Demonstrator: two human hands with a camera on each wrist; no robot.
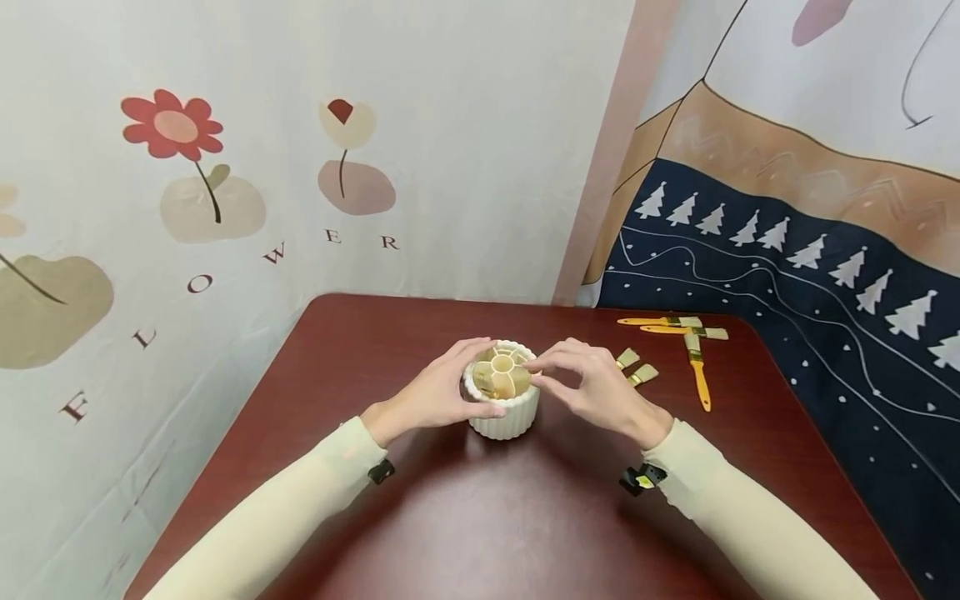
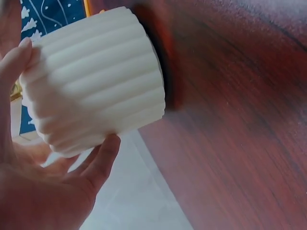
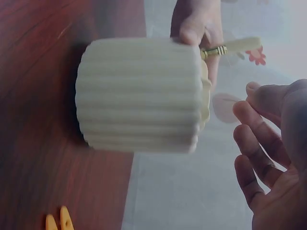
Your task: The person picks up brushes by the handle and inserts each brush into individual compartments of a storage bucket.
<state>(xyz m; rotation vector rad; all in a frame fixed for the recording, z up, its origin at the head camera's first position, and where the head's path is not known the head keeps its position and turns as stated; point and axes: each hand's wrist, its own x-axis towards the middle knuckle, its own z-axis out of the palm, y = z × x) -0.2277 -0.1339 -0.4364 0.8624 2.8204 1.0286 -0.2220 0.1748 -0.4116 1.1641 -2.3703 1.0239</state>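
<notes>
Left hand [image 1: 438, 392] is wrapped round a ribbed white pot [image 1: 504, 423] standing upright on the dark red table [image 1: 360, 350], a gold-banded stick [image 3: 240, 46] poking out the top. Right hand [image 1: 600, 392] is by the rim, fingers loosely curved, thumb close to forefinger. Paintbrushes [image 1: 701, 383] lie further right, two half-hidden behind that hand.

Seemingly a staged corner; printed hangings [image 1: 487, 167] back the dark-red table [image 1: 495, 525].

R hand [image 3: 290, 177] nr ribbed wht pot [image 3: 139, 96]; L hand [image 3: 205, 29] touches rim [image 3: 197, 100].
</notes>
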